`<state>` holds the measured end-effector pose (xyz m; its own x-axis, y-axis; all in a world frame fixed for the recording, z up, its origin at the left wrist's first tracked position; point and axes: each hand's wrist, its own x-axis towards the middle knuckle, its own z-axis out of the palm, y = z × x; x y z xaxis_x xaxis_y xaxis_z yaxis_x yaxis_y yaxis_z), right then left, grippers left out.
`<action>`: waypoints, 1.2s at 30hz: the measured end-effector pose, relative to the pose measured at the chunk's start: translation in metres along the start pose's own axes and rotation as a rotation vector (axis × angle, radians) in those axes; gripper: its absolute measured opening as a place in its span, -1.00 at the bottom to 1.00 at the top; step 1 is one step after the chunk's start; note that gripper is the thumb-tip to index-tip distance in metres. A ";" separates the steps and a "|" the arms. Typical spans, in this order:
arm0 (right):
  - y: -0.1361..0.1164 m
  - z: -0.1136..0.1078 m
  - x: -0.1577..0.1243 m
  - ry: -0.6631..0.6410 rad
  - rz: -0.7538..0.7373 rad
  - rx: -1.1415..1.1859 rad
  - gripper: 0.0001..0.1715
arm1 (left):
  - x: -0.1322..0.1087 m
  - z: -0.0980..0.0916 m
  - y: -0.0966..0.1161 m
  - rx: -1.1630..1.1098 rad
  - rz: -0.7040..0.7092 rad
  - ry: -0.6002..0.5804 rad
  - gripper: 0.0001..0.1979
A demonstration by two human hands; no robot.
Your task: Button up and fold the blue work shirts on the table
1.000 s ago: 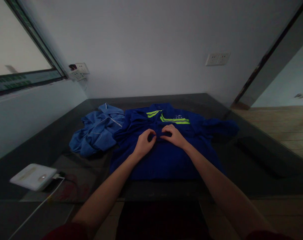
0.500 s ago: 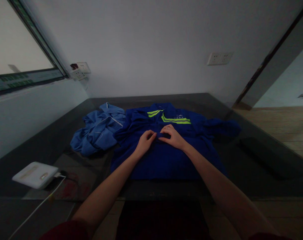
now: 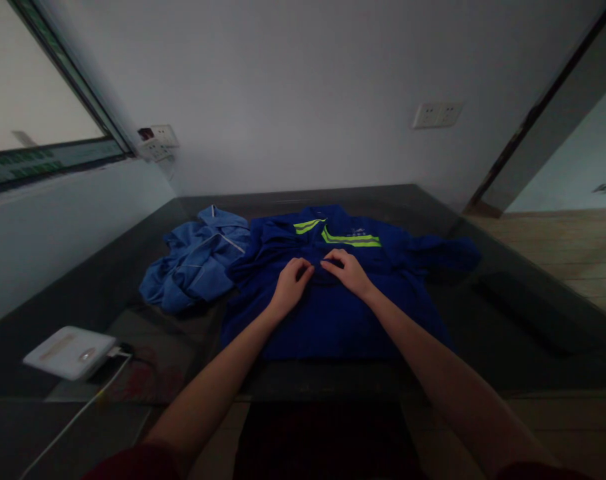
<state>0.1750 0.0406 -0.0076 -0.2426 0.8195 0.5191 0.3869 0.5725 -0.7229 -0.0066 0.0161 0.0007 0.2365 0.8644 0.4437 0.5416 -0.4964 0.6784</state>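
Wall: 1, pale wall (image 3: pixel 293 100) standing behind the table.
Table: 1, dark table (image 3: pixel 373 200) carrying 2 garments, 1 white device, 1 black object.
Jacket: 1, dark blue jacket (image 3: pixel 353 320) lying spread mid-table, collar pointing at wall, one sleeve stretching right.
Second garment: 1, light blue garment (image 3: pixel 193 263) bunching up left of jacket, touching it.
Black object: 1, black object (image 3: pixel 533 313) lying right of jacket; too dark to identify.
White device: 1, white device (image 3: pixel 70 352) resting near left front edge, well apart from jacket.
Hands: 2, both working over jacket front, just beside each other. Left hand (image 3: pixel 291 283) curling, thumb and index coming close together; right hand (image 3: pixel 350 272) bending fingers toward thumb. Cannot tell if either is pinching cloth.
Right-hand sockets: 2, wall sockets (image 3: pixel 437 115) sitting side by side.
Cable: 1, white cable (image 3: pixel 77 417) running from device off table edge.
Stripes: 2, yellow-green stripes (image 3: pixel 350 239) crossing jacket chest.
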 end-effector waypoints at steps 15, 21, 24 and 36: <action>-0.026 0.008 -0.008 0.119 -0.076 -0.087 -0.83 | -0.004 -0.004 0.007 0.282 0.095 0.106 -0.92; -0.027 0.012 -0.010 0.078 -0.112 -0.111 -0.83 | -0.006 -0.003 0.010 0.281 0.099 0.148 -0.96; -0.026 0.014 -0.010 0.069 -0.112 -0.109 -0.85 | -0.006 -0.002 0.011 0.273 0.098 0.150 -0.95; -0.022 0.016 -0.011 0.049 -0.084 -0.176 -0.86 | -0.003 0.001 0.007 0.038 0.033 0.100 -0.89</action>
<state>0.1547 0.0191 -0.0044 -0.2383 0.7647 0.5988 0.5178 0.6216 -0.5878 -0.0023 0.0104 0.0036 0.1744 0.8342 0.5231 0.5652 -0.5198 0.6406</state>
